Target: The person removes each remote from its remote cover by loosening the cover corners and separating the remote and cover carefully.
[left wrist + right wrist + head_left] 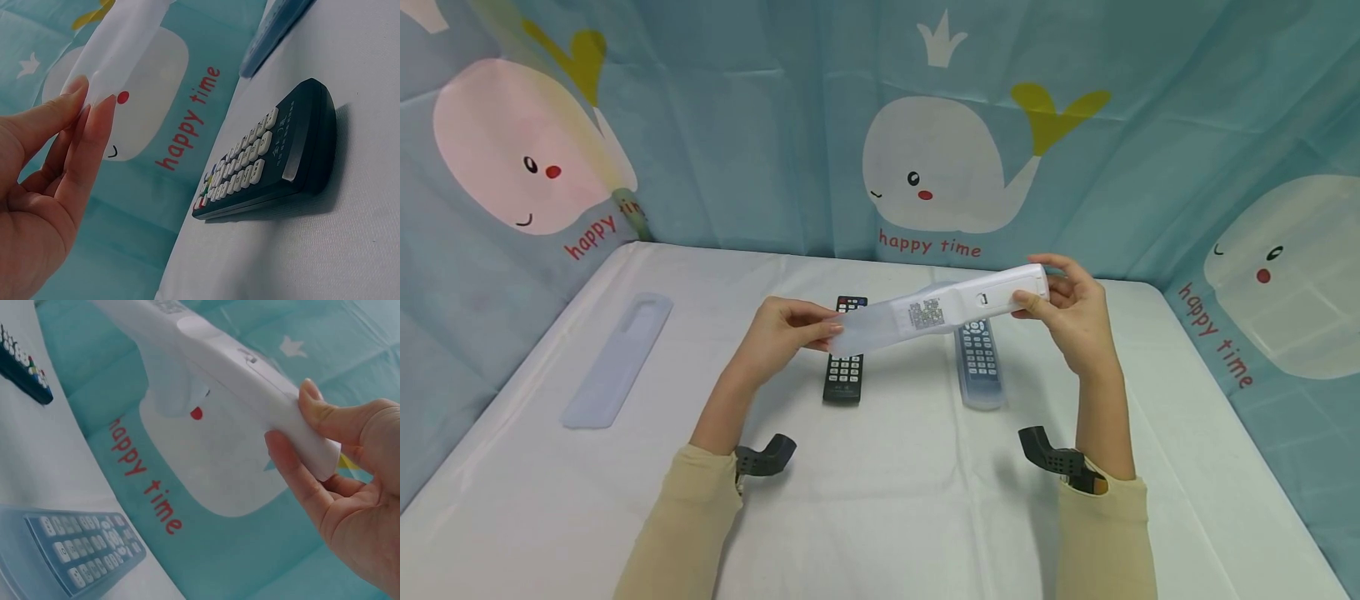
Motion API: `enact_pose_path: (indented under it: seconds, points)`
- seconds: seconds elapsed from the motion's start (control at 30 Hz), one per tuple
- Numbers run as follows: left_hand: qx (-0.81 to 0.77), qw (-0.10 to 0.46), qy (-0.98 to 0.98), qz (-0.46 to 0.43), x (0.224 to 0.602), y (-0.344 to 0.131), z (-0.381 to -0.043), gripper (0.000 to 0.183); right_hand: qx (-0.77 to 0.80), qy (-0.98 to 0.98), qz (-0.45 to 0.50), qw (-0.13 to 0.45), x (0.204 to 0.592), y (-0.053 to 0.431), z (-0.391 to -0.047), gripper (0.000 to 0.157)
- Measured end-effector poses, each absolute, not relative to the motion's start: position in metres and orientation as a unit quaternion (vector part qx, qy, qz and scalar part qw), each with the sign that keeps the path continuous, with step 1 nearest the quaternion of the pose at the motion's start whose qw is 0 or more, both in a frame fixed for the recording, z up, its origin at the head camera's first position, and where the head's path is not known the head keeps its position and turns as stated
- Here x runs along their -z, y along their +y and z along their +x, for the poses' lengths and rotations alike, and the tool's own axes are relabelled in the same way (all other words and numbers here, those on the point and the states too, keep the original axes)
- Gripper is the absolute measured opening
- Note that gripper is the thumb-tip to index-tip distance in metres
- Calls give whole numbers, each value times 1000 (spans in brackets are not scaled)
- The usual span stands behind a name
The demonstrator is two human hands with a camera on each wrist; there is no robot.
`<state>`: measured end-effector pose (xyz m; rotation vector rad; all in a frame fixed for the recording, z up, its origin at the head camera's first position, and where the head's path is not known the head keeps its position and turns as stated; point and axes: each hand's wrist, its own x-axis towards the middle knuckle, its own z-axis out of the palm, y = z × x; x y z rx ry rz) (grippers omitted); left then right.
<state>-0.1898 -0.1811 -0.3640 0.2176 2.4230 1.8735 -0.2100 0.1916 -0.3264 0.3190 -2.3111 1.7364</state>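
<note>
Above the table a white remote control (1003,293) is held back side up, partly inside a translucent silicone sleeve (872,325). My right hand (1078,321) grips the remote's bare right end between thumb and fingers. At the other end, my left hand (778,333) pinches the sleeve's end. In the right wrist view the sleeve's open edge (181,400) hangs loose below the remote. The remote's button side faces away in the head view.
A black remote (842,383) lies on the table below the left hand. Right of it is a remote in a bluish translucent sleeve (981,375). Another flat sleeve (617,362) lies at the left. A patterned curtain (760,150) hangs along the table's back and sides.
</note>
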Motion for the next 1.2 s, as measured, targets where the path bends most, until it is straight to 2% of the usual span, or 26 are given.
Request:
enact_pose_path:
  seconds: [0.83, 1.2]
  points:
    - [-612, 35, 786, 73, 365, -184, -189, 26, -579, -800, 97, 127, 328, 191, -210, 55]
    - [-604, 36, 793, 64, 364, -187, -189, 26, -590, -791, 99, 124, 327, 195, -209, 53]
